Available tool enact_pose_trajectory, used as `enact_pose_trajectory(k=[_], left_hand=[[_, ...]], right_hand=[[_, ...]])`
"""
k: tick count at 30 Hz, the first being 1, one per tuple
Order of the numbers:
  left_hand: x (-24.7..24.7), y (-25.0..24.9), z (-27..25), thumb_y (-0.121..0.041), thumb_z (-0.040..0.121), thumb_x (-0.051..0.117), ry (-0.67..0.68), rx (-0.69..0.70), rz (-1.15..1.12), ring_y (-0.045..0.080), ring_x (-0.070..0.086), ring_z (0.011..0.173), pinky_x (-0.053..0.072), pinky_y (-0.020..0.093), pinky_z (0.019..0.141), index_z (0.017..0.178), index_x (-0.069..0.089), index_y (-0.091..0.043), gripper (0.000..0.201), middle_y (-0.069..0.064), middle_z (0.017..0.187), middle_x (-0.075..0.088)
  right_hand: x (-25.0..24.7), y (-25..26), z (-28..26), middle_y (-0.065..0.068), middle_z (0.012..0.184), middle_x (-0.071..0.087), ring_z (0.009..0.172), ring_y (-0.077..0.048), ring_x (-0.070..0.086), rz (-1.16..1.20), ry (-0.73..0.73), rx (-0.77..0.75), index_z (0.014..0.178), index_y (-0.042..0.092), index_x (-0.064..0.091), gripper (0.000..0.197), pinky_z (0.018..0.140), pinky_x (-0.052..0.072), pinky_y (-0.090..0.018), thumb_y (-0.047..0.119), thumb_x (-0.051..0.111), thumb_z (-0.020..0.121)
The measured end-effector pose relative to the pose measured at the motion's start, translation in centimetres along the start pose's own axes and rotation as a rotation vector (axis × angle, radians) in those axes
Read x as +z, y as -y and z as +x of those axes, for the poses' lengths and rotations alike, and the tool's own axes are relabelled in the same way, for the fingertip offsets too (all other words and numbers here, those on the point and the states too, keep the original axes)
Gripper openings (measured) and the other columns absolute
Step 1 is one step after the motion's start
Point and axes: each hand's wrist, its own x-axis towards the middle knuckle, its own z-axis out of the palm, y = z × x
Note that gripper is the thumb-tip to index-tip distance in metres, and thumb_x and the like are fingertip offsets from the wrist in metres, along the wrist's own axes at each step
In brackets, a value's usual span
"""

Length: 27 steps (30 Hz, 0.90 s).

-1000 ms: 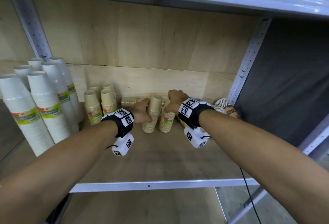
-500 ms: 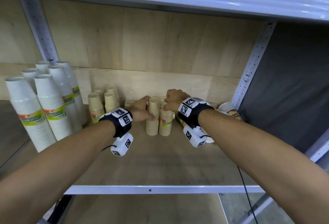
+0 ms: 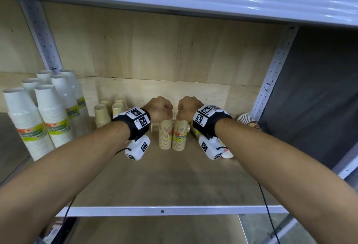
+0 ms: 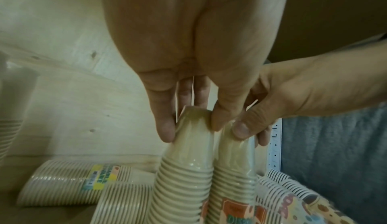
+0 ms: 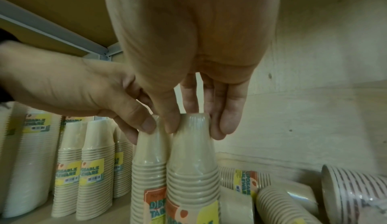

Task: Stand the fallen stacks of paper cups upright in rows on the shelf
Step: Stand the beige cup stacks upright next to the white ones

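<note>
Two tan cup stacks stand upright side by side mid-shelf, the left stack touching the right stack. My left hand pinches the left stack's top between thumb and fingers. My right hand grips the top of the right stack the same way. Each wrist view shows the other hand on the neighbouring stack. Fallen tan stacks lie behind, against the back wall.
Tall white cup stacks stand at the left, with short tan upright stacks beside them. A striped stack lies fallen at the right by the metal post. The shelf's front rail is near me.
Both hands have shifted from the sides of the two tan stacks onto their tops, and the stacks now stand straight and close together.
</note>
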Motion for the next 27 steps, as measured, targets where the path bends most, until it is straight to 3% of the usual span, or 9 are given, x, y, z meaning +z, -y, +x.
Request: enact_pose_trajectory(k=[4,10,13,16,19,22,27], left_hand=[[-0.1,0.2,0.0,-0.039,0.08,0.074,-0.047,-0.062,0.014,0.019,0.056,0.102,0.042,0.027,0.078,0.124,0.061,-0.017,0.051,0.002,0.115,0.057],[-0.5,-0.3,-0.2,-0.022,0.083,0.07,0.02,0.005,0.068,0.018,0.058,0.106,0.044,0.026,0.082,0.12,0.066,-0.016,0.037,0.003,0.121,0.063],[-0.7,-0.5,-0.3,-0.028,0.083,0.071,0.061,-0.001,0.1,0.019,0.057,0.108,0.045,0.028,0.085,0.127,0.06,-0.019,0.046,0.002,0.121,0.059],[-0.7,-0.5,-0.3,-0.04,0.079,0.074,-0.001,-0.036,0.09,0.021,0.058,0.103,0.049,0.031,0.083,0.125,0.058,-0.02,0.053,0.001,0.115,0.057],[-0.7,-0.5,-0.4,-0.033,0.081,0.073,-0.025,-0.017,0.099,0.019,0.059,0.097,0.048,0.027,0.076,0.119,0.065,-0.015,0.043,0.004,0.113,0.064],[-0.8,-0.7,-0.5,-0.023,0.084,0.069,0.016,0.011,0.093,0.016,0.059,0.097,0.044,0.024,0.074,0.118,0.067,-0.016,0.035,0.004,0.116,0.066],[-0.9,-1.3,-0.6,-0.029,0.085,0.071,0.008,0.0,0.103,0.018,0.057,0.102,0.043,0.025,0.078,0.128,0.062,-0.014,0.047,0.004,0.121,0.062]], right_hand=[[-0.1,-0.1,-0.1,-0.009,0.116,0.061,0.102,-0.025,0.063,0.035,0.017,0.0,0.116,0.007,0.065,0.037,0.071,0.047,-0.027,0.019,0.072,0.082],[0.0,0.1,0.3,-0.012,0.112,0.066,0.101,-0.026,0.065,0.032,0.026,0.031,0.113,0.004,0.067,0.034,0.072,0.048,-0.026,0.017,0.073,0.081],[-0.1,0.2,0.4,-0.011,0.113,0.065,0.097,-0.025,0.064,0.022,0.026,0.045,0.114,0.005,0.067,0.034,0.071,0.047,-0.027,0.018,0.072,0.082],[0.0,0.1,0.4,-0.011,0.112,0.065,0.09,-0.022,0.061,0.048,0.032,0.043,0.112,0.005,0.066,0.036,0.067,0.045,-0.026,0.018,0.074,0.08],[0.1,0.3,0.4,-0.011,0.112,0.067,0.098,-0.024,0.065,0.028,0.025,0.051,0.112,0.004,0.067,0.034,0.068,0.045,-0.025,0.016,0.074,0.08],[0.0,0.5,0.4,-0.012,0.11,0.068,0.093,-0.023,0.066,0.027,0.026,0.07,0.111,0.002,0.068,0.034,0.067,0.046,-0.025,0.016,0.074,0.081],[-0.2,0.4,0.2,-0.012,0.108,0.068,0.096,-0.026,0.067,0.018,0.028,0.069,0.109,0.002,0.068,0.036,0.074,0.054,-0.03,0.019,0.075,0.079]])
